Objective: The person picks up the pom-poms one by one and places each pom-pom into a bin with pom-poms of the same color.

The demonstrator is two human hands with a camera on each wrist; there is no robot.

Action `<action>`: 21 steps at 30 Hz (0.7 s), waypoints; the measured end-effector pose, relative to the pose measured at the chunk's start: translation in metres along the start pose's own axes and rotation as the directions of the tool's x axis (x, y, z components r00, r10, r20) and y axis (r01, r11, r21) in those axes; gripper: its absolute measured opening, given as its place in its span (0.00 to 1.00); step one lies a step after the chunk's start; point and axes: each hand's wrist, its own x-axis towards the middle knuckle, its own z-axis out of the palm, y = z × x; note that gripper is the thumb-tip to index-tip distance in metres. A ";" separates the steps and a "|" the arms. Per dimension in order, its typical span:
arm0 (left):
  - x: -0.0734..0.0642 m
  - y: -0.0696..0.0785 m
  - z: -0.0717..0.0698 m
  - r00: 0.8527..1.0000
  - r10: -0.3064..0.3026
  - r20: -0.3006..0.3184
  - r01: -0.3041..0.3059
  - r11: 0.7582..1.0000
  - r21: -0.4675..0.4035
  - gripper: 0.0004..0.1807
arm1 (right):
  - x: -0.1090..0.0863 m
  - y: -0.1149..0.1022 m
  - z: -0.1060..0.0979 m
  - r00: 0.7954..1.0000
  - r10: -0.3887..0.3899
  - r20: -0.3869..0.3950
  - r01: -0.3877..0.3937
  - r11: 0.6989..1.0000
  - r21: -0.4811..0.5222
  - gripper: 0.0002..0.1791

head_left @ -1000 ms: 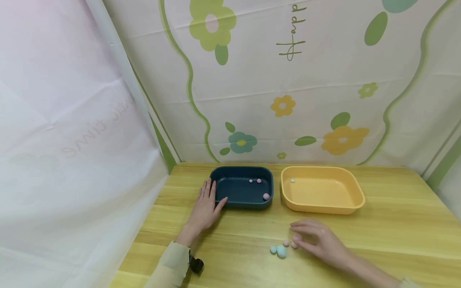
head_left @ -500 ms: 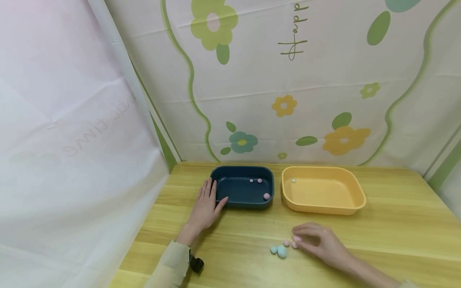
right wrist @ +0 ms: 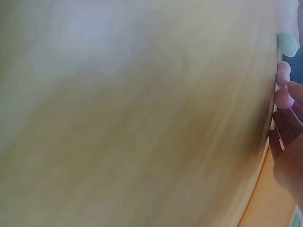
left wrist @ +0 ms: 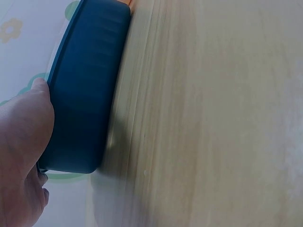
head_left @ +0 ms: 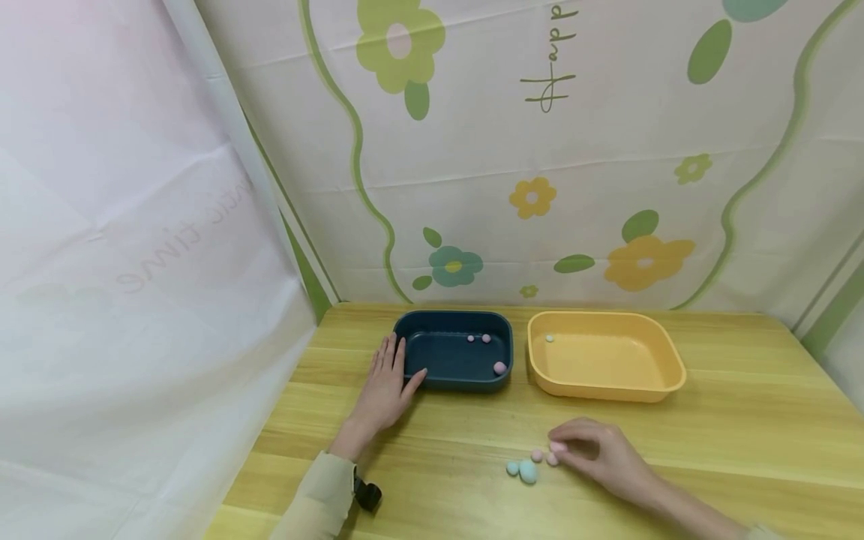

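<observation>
My left hand lies along the left end of the dark blue tray, fingers extended and thumb at the front rim; the left wrist view shows that thumb against the rim. With thumb and fingertips, my right hand pinches a pink ball, partly covered by the fingers. The right wrist view has this pink ball low by the table. Two smaller pink balls sit just left of it, then a small pale blue ball and a larger egg-shaped pale blue one.
Inside the blue tray are three pink balls, the largest pink ball near the front right corner. A yellow tray to its right holds one tiny pale ball. Behind the wooden table hangs a flower-printed cloth.
My right hand's fingers have come down slightly and closed in on the pink ball. My left hand stays put at the blue tray.
</observation>
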 end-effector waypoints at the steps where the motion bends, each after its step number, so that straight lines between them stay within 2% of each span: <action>1: 0.000 0.000 0.000 1.000 0.000 -0.001 0.000 1.000 0.001 0.48 | 0.000 0.000 0.000 1.000 0.005 0.003 -0.005 1.000 0.001 0.17; 8: -0.001 0.000 -0.001 1.000 0.005 -0.002 -0.005 1.000 -0.001 0.48 | 0.000 0.000 -0.001 0.999 0.033 0.005 -0.033 0.999 0.005 0.15; 21: -0.001 -0.001 0.001 1.000 0.006 -0.003 -0.006 1.000 -0.003 0.48 | 0.011 -0.008 -0.006 0.999 0.042 -0.026 -0.043 0.998 -0.053 0.14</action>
